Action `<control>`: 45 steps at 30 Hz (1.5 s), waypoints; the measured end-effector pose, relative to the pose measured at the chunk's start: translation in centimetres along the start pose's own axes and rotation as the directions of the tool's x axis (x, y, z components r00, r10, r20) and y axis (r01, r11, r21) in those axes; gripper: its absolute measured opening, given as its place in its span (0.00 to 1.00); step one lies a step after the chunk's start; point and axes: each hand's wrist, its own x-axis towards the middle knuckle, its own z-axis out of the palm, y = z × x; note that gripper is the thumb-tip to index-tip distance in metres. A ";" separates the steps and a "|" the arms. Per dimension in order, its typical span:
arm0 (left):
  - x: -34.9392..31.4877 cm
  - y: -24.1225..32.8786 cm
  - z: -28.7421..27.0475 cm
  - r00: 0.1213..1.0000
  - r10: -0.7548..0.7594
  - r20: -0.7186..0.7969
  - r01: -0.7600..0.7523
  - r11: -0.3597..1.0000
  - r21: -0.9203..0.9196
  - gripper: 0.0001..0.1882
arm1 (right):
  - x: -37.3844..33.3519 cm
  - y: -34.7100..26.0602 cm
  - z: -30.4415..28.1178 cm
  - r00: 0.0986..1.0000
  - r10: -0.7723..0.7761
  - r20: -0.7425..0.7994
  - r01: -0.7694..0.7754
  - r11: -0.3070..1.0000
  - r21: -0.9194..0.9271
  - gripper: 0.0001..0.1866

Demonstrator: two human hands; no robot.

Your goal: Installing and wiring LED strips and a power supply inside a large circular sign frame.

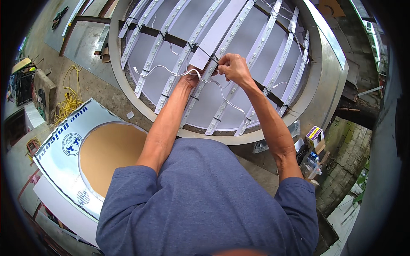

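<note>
A large round metal sign frame (329,64) stands before me, its inside crossed by several white LED strip bars (265,40) tied to a dark crossbar (175,40). My left hand (192,77) and my right hand (232,68) meet at the middle of the frame, on one LED bar where it crosses the dark bar. A white wire (160,68) runs from the left into my left hand and loops down to the right (232,104). Both hands pinch something small at the bar; what it is stays hidden by the fingers.
A shiny rectangular sign panel (64,141) with a round tan cut-out (111,153) lies at lower left. A yellow cord (70,100) is coiled on the concrete floor. Small boxes and bottles (314,147) sit to the right by a stone wall.
</note>
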 end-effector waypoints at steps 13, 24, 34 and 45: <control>-3.3 -0.9 -3.3 0.921 -0.125 -0.370 0.133 0.991 -0.005 0.15 | -0.2 0.8 0.9 0.996 -0.010 -0.092 0.010 1.000 -0.004 0.10; -14.3 3.1 10.9 0.838 0.538 0.096 0.005 -0.184 0.983 0.09 | -0.1 1.5 0.4 0.995 0.064 -0.080 -0.056 0.993 0.103 0.13; -6.7 -0.5 9.1 0.689 0.611 0.391 -0.066 -0.483 0.873 0.11 | 1.2 1.6 -0.2 0.999 0.018 0.032 -0.023 0.988 0.156 0.10; -5.1 -1.1 8.9 0.596 0.658 0.460 0.008 -0.578 0.816 0.07 | 1.2 1.9 -0.2 0.999 0.052 -0.002 -0.051 0.987 0.153 0.09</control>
